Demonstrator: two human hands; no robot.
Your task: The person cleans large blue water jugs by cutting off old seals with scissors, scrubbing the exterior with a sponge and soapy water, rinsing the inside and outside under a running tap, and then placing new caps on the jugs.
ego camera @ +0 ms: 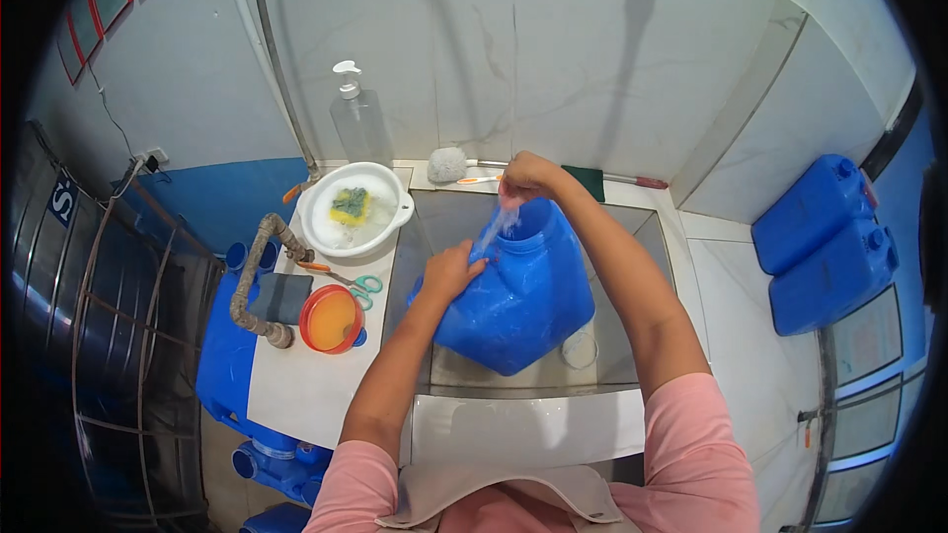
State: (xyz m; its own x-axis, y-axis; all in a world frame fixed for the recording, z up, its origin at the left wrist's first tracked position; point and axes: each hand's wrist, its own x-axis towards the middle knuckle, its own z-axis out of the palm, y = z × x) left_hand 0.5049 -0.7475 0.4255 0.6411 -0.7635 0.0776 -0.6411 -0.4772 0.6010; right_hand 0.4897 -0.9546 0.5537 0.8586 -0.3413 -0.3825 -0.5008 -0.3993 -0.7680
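A large blue plastic jug (518, 303) is tilted over the tiled sink basin (629, 311), its wide uncapped mouth facing up and away from me. My left hand (448, 272) grips the jug at its upper left, thumb pointing toward the neck. Above the mouth, my right hand (527, 176) has its fingers pinched together. A thin translucent strip (501, 226) hangs from them down along the jug's neck toward my left thumb. Whether it is plastic film or something else is unclear. A round whitish lid or cup (579, 350) lies on the basin floor.
Left of the basin are a white bowl of suds (311, 226) with a sponge (349, 206), scissors (364, 289), a red-orange bowl (305, 322) and an upright pipe (243, 296). A brush (448, 164) lies on the back ledge. Blue jugs (829, 277) stand at right.
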